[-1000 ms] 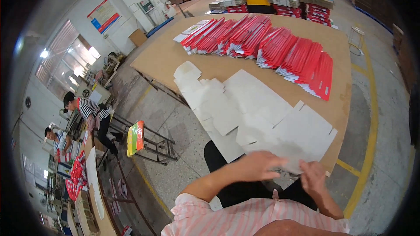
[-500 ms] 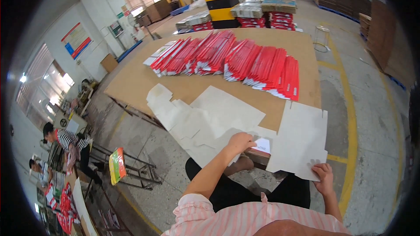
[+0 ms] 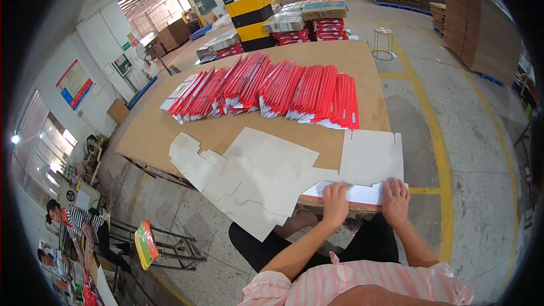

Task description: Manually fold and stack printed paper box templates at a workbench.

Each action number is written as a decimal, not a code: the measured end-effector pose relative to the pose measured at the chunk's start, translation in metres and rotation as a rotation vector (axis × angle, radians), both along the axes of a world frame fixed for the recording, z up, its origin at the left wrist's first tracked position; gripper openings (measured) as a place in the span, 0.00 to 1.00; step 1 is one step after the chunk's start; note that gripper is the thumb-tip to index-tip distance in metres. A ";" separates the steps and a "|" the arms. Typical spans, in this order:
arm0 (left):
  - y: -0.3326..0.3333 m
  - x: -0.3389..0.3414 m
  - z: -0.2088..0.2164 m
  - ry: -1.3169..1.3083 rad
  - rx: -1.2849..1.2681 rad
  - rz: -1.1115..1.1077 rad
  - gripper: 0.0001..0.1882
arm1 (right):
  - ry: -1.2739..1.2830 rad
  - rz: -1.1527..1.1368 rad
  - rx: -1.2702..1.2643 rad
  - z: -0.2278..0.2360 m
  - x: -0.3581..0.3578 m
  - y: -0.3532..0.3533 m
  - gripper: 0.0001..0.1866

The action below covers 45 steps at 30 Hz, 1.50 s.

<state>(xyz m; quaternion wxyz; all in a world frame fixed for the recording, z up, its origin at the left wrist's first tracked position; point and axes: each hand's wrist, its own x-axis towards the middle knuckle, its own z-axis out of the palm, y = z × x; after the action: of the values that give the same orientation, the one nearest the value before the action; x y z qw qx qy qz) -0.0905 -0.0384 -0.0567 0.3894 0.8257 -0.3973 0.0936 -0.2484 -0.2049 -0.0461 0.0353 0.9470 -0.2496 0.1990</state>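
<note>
At the table's near edge lies a grey-white die-cut cardboard sheet (image 3: pixel 371 156), slotted at its far edge. Its near flap (image 3: pixel 362 194) is folded over, with a white face and a thin red edge showing. My left hand (image 3: pixel 335 204) presses on this flap with fingers bent and close together. My right hand (image 3: pixel 395 199) curls its fingers over the flap's right end. To the left, more flat grey-white cardboard sheets (image 3: pixel 266 170) overlap and hang past the table edge. Beyond them stands a long row of red-and-white folded card sleeves (image 3: pixel 277 88), leaning on one another.
The brown table (image 3: pixel 164 153) holds all of this. A stool (image 3: pixel 164 243) with a bright packet (image 3: pixel 146 243) stands at left, near a person in stripes (image 3: pixel 85 224). Stacked bundles (image 3: pixel 306 20) stand behind the table beside a yellow-black pillar (image 3: pixel 249 20). Tall brown cardboard stacks (image 3: pixel 476 34) stand right.
The sheet's near flap has been folded over, its white face now up. My right hand moved from the sheet's lower corner to the flap; my left hand shifted right onto it. The view has turned slightly.
</note>
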 end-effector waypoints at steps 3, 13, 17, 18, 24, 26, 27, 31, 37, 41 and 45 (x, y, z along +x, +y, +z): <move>0.007 -0.008 0.005 -0.222 0.276 -0.182 0.15 | -0.063 -0.079 0.076 0.004 -0.003 0.003 0.39; 0.057 0.047 0.011 0.076 0.144 -0.039 0.21 | -1.193 0.054 1.269 0.063 -0.009 -0.006 0.45; 0.012 0.006 0.013 0.127 0.000 -0.273 0.24 | -0.970 0.144 0.919 0.052 0.048 0.015 0.37; 0.012 0.006 0.012 0.125 0.003 -0.270 0.24 | -0.889 0.229 0.486 0.054 0.067 0.029 0.37; 0.059 -0.006 0.042 -0.044 0.376 -0.406 0.32 | -0.105 0.437 0.031 0.033 0.080 0.059 0.30; 0.086 0.004 0.045 -0.175 0.473 -0.401 0.34 | -0.109 0.406 0.098 0.030 0.080 0.063 0.29; 0.093 0.013 0.047 -0.176 0.524 -0.456 0.33 | -0.163 0.394 0.169 0.028 0.077 0.062 0.28; 0.078 0.033 0.085 -0.201 0.548 -0.461 0.26 | -0.460 0.368 0.365 0.029 0.070 0.053 0.26; 0.046 0.095 0.077 -0.413 0.458 -0.106 0.26 | -0.473 0.407 0.361 0.023 0.073 0.054 0.26; 0.102 0.130 0.024 -0.398 0.478 0.156 0.27 | -0.265 0.416 0.190 0.027 0.078 0.062 0.27; 0.147 0.131 0.028 -0.179 0.484 0.323 0.24 | -0.193 0.385 0.130 0.022 0.076 0.056 0.27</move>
<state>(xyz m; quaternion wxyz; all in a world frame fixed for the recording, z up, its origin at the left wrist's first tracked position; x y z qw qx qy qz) 0.0409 0.1090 -0.0290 0.1249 0.9355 -0.3043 0.1294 -0.1721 -0.1485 -0.0241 -0.0886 0.9541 -0.0786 0.2750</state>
